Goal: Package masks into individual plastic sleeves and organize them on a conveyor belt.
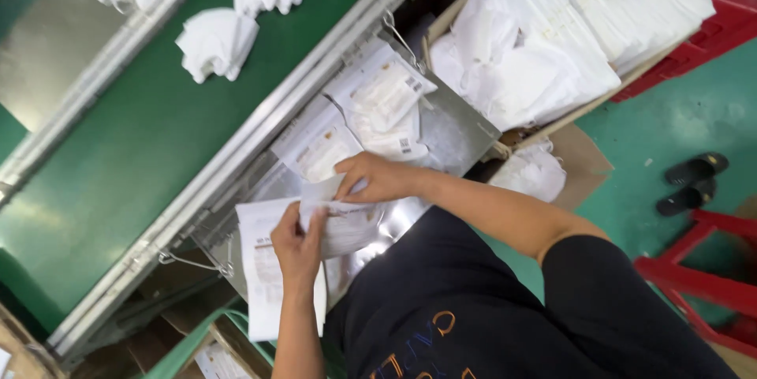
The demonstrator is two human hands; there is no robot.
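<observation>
White, thin and crinkly: the pouch point(347, 225) sits between both hands over the steel tray point(453, 130), just above the person's dark shirt point(441, 308). Left hand point(298, 243) is closed on its near edge, thumb on top, fingers under. Right hand point(377, 178) pinches the upper corner w/ thumb and fingertips, where a white flap sticks up. Whether a mask is inside can't be told.

Handling, as a guess: v. light, floppy, glossy film so prob. slippery; it will sag and buckle if held at one point. Best taken by two edges or opposite corners, as both hands do now. Not fragile, but creases easily.

More pouches point(378, 103) lie fanned on the tray beyond the right hand, overlapping, printed sides up. A sheet stack point(260, 284) hangs off the tray's near edge, under the left wrist.

Containers: cardboard box point(544, 123) right of the tray, packed w/ white folded masks point(552, 40), loose ones at its near end, neat rows further back. A small bag point(532, 170) of white stuff rests vs. the box. Behind sits a red crate point(729, 20); contents hidden. Green belt point(158, 126) carries small mask piles point(217, 41), apart from each other.
</observation>
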